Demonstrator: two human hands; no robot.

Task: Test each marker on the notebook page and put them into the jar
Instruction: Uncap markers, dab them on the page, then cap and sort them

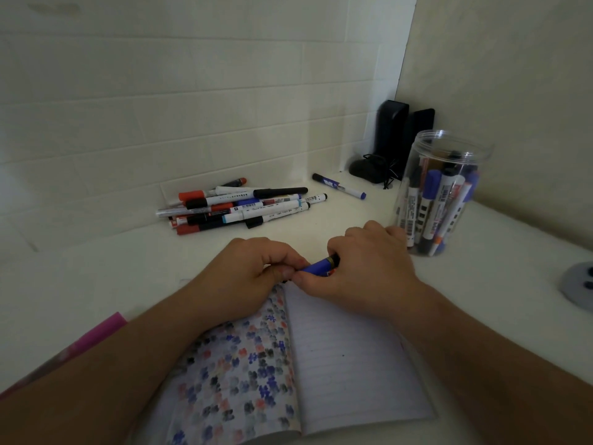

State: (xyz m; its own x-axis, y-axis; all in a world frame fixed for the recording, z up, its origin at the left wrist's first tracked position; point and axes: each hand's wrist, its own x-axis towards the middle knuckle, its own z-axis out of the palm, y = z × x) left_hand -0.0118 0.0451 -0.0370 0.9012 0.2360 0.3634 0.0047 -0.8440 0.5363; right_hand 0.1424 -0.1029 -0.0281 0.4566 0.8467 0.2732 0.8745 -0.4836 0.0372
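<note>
Both hands meet over the top edge of the open notebook (353,364). My left hand (253,274) and my right hand (365,268) together grip one blue marker (317,267), of which only a short blue stretch shows between the fingers. The notebook's left page (237,380) is covered with blue, black and red test marks; its right page is lined and nearly blank. A pile of markers (237,205) lies against the back wall, and a single blue marker (338,186) lies apart to its right. The clear jar (442,194) stands at the right with several markers upright inside.
Two black speakers (401,139) and a dark object with cables (365,170) fill the back corner behind the jar. A grey round cable port (579,284) sits at the right edge. A pink object (90,342) lies under my left forearm. Tiled wall borders the desk behind.
</note>
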